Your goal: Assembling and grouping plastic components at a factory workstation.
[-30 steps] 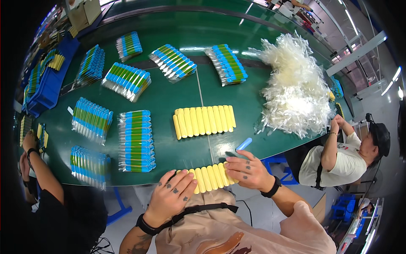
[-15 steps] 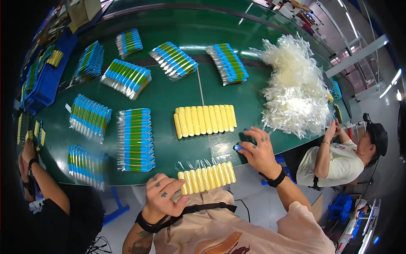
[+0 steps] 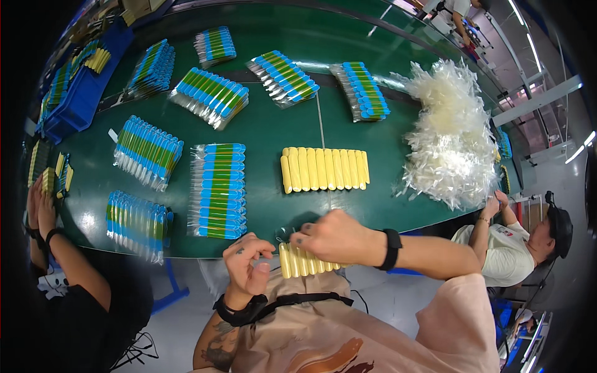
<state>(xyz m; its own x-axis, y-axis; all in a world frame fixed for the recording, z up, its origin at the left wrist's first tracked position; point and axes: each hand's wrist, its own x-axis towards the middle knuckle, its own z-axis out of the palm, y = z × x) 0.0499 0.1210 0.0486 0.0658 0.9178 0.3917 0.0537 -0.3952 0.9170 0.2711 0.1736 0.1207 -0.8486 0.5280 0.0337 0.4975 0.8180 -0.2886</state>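
At the near table edge, a row of yellow round-ended sticks in clear sleeves (image 3: pixel 295 263) lies just in front of me. My right hand (image 3: pixel 333 239) reaches across it with fingers curled and pinched together over the far ends. Whatever is in that pinch is hidden, and the hand covers the row's right part. Beside the row's left end is my left hand (image 3: pixel 249 264), fingers bent, thumb and forefinger apart, nothing seen between them. Farther out lies a second row of yellow sticks (image 3: pixel 324 170) on the green table (image 3: pixel 273 133).
Several stacks of blue-and-green wrapped sticks (image 3: pixel 217 191) spread across the left and far side. A heap of clear plastic sleeves (image 3: pixel 448 137) sits at the right. A blue bin (image 3: pixel 81 102) stands far left. One person (image 3: pixel 510 239) works at the right, another person's hands (image 3: pixel 42 208) show at the left.
My right hand has moved left and nearer, from the table right of the rows onto the near row. The small blue thing at its fingertips is no longer visible. My left forefinger and thumb have parted.
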